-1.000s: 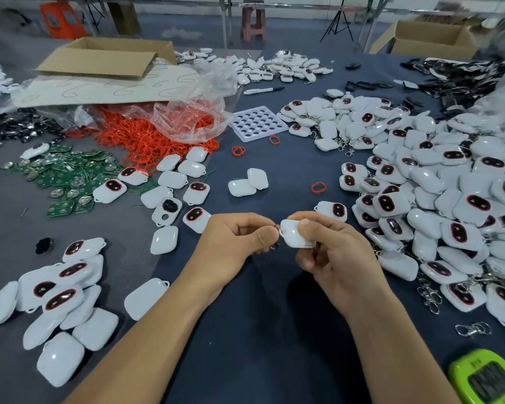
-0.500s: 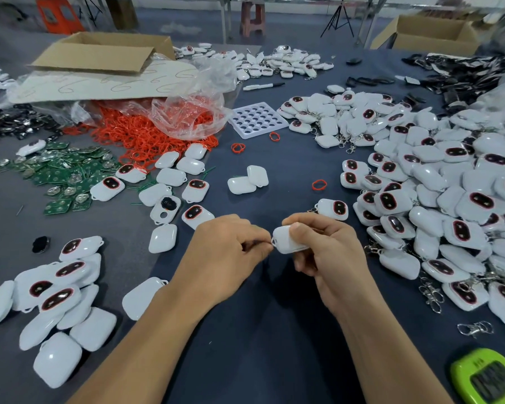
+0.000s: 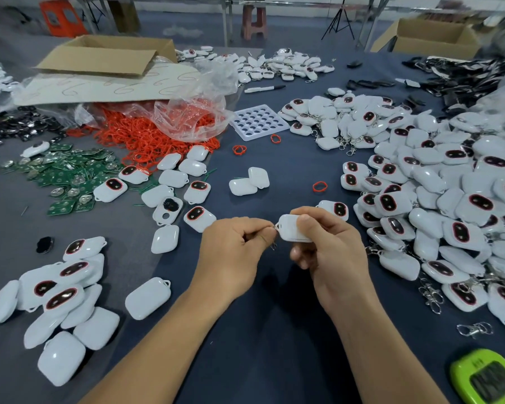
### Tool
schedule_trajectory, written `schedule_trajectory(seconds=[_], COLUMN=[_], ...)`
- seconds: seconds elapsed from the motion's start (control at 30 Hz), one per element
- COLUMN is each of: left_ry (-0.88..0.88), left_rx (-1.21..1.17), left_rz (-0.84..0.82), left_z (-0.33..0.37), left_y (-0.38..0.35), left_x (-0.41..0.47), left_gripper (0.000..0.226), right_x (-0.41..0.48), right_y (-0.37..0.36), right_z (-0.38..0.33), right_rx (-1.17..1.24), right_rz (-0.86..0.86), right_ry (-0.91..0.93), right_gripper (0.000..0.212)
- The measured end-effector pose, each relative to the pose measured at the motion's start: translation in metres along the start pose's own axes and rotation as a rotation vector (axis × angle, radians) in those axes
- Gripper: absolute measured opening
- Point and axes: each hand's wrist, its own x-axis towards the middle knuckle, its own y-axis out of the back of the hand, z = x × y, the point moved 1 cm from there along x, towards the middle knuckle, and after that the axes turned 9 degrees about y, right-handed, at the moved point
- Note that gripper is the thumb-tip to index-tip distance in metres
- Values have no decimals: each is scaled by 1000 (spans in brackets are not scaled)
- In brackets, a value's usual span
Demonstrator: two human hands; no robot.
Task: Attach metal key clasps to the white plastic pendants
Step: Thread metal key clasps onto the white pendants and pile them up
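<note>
Left grip (image 3: 233,249) unchanged, clasp (image 3: 274,227) at pendant (image 3: 290,230)

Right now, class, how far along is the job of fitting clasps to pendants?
Done: the right-hand pendant heap shows clasps among it. In hand: the right hand holds a white pendant while the left hand pinches a metal clasp at its loop. Left: the clasp-less pendants at the near left.

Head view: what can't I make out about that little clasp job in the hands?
Metal clasp: head view, mostly buried in the left hand; whether it is hooked on is too small to tell.
White pendant: right hand covers much of it.
Green device: cut off at the bottom-right corner.
</note>
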Motion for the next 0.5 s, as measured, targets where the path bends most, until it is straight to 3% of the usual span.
schedule_trajectory(seconds=[0.13,0.3,0.4,0.5], left_ry=[-274,-401,-152,53], left_rx=[423,554,219,-186], left_rz=[140,218,85,-94], left_z=[0,-2,-1,2], left_y=[-5,-7,-4,-5], left_x=[-5,-4,-3,0], left_gripper=[25,29,13,19], right_x=[-3,-3,-1,2], right_y=[2,1,0,0], right_z=[1,4,1,0], right_rx=[-195,-184,-6,135], right_rz=[20,53,41,32], right_ry=[122,102,-9,-94], right_gripper=[27,27,29,25])
